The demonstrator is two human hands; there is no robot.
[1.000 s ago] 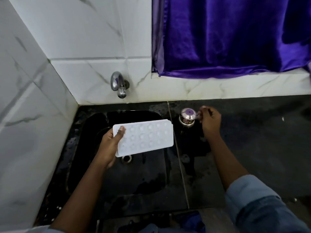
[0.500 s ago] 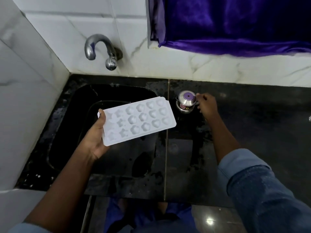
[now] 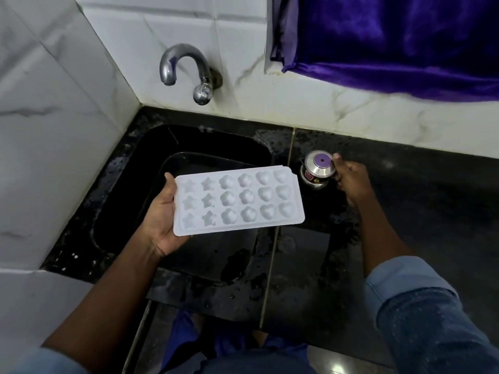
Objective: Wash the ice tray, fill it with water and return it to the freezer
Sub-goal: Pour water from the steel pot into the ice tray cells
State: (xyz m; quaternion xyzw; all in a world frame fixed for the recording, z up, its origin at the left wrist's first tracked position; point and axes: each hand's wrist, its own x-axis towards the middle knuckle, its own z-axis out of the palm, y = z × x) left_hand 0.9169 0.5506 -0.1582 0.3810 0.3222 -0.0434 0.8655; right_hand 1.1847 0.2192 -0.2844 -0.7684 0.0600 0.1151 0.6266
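Observation:
A white ice tray [image 3: 240, 198] with star, flower and heart shaped cells hangs face up over the black sink [image 3: 151, 168]. My left hand [image 3: 163, 215] grips its left short end, thumb on the rim and fingers beneath. My right hand [image 3: 351, 180] is on the black counter to the right of the sink, its fingers curled round a small steel container with a purple top [image 3: 318, 168]. A curved metal tap [image 3: 186, 68] sticks out of the tiled wall above the sink; no water runs from it.
White marble tiles close off the left and back. A purple curtain [image 3: 391, 36] hangs at the upper right. The black counter [image 3: 418, 211] stretches right of the sink and looks wet near the container.
The tray has turned from underside up to cells up. The view has tipped down and closer. My right hand has stayed at the steel container.

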